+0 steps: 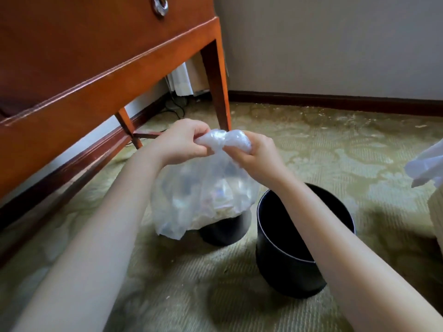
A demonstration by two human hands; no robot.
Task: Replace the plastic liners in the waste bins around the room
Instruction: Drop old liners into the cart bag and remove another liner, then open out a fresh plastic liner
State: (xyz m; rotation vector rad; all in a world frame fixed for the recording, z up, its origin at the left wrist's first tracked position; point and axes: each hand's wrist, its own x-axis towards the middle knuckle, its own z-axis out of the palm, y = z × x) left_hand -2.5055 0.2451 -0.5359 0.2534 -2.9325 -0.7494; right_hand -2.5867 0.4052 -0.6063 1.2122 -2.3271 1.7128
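- Gripping the bunched neck of the clear plastic liner bag point(206, 192), my left hand point(182, 140) and right hand point(254, 154) sit close together, with their fingers curled round the gathered plastic on either side.
- I see the bag hanging below both fists. It is full of blurred rubbish, and its bottom sits at the mouth of a round black waste bin point(225, 230). I cannot tell whether it rests inside or on top.
- Just to the right a second round black waste bin point(287, 276) stands upright, and my right forearm crosses above its rim.
- Both bins stand on the green patterned carpet point(335, 152).
- On the left is a reddish-brown wooden desk point(96, 75), with one tapered leg behind my hands.
- A crumpled white plastic sheet point(426, 164) shows at the right edge.
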